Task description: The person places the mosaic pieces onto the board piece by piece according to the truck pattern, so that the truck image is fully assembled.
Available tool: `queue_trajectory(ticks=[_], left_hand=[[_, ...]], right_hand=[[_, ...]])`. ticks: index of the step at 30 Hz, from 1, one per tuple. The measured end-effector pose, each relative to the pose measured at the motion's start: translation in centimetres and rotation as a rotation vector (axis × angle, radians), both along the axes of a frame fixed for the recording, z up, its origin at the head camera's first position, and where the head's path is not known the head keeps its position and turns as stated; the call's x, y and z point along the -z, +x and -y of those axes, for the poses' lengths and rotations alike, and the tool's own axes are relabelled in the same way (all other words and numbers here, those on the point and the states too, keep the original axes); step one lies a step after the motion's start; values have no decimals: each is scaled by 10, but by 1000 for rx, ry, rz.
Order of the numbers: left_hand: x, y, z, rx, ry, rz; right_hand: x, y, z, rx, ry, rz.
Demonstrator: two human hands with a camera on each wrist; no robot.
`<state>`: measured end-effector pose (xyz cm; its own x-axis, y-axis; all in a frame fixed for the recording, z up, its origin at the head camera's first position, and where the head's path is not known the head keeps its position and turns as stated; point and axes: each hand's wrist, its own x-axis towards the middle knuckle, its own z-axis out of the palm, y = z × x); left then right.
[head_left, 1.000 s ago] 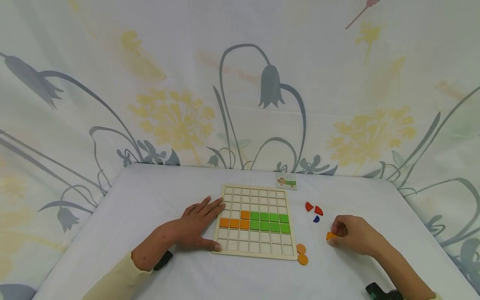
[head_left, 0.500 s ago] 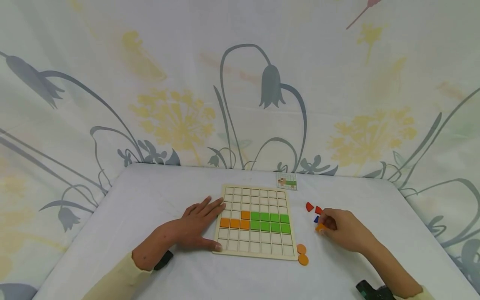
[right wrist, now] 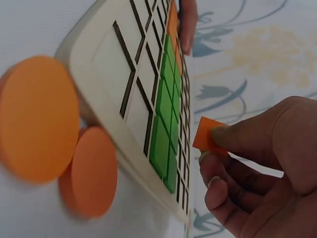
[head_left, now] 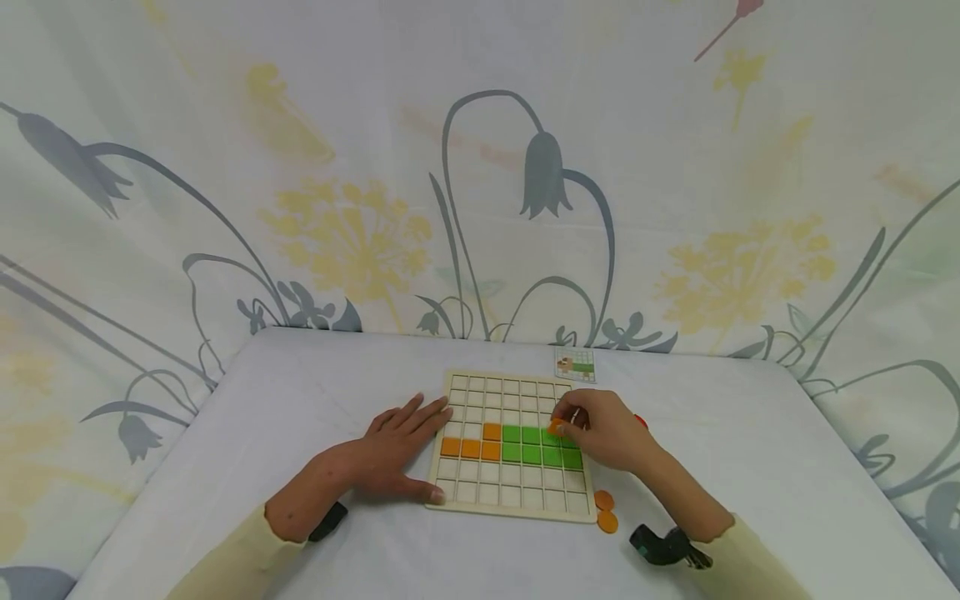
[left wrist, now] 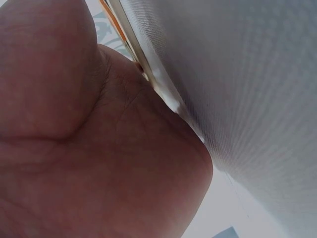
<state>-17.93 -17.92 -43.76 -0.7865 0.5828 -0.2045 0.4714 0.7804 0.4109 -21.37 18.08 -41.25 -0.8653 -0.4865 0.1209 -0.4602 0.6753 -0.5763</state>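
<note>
At the left edge of the board [head_left: 511, 495], the left hand [head_left: 395, 450] lies spread; over the right side, the right hand [head_left: 609, 429] pinches an orange tile [right wrist: 204, 133]. Two rows hold tiles [head_left: 531, 454]; discs [head_left: 604, 501] lie outside, near right.

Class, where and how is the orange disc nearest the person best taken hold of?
Probably pinch the nearer orange disc by its rim, coming from above and the right. It lies flat on the white cloth, its round edge free there, while the board lies close on its left and the other orange disc just beyond it.
</note>
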Motion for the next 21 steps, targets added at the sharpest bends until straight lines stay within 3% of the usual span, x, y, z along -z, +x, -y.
queue_trajectory(ticks=[11, 21], left_hand=[[2, 1, 3, 9, 12, -5], [3, 0, 3, 11, -1, -20]], right_hand=[[11, -33, 61, -65, -52, -39], [19, -40, 77, -75, -78, -2]])
